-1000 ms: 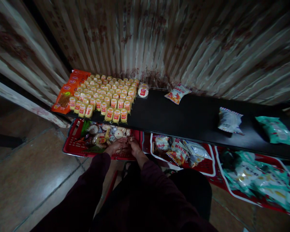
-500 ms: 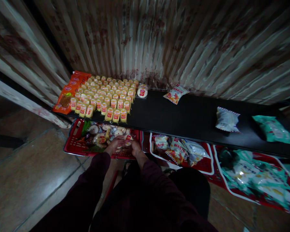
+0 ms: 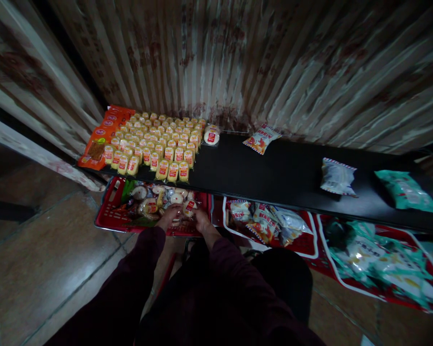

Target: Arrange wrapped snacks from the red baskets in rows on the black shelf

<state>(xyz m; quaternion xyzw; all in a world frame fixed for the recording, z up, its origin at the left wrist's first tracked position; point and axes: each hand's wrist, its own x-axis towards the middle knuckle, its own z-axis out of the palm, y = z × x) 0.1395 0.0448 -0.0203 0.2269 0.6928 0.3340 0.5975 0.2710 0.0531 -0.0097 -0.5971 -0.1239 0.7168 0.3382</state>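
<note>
A round pastry in clear wrap with a red and white label (image 3: 189,208) is in the fingers of my right hand (image 3: 203,222), above the left red basket (image 3: 110,211). On its left side is my left hand (image 3: 170,216), low over the basket, its fingers stretched towards the pastry with the tips close to its edge. Whether they touch is hard to make out in the dim light. Beneath and around both hands lie several wrapped round pastries (image 3: 150,206). A similar wrapped pastry (image 3: 211,135) sits on the black shelf (image 3: 234,168), beside rows of small yellow wrapped cakes (image 3: 173,170).
An orange snack bag (image 3: 103,137) lies at the shelf's left end. A red-and-white bag (image 3: 262,139), a silvery bag (image 3: 338,176) and a green bag (image 3: 407,191) are spread to the right. Below stand a basket of snack bags (image 3: 315,240) and a basket of green packets (image 3: 323,250).
My left fingers have drawn a little left, off the pastry's front. The pastry has shifted slightly left and down with my right hand, and more of its label shows.
</note>
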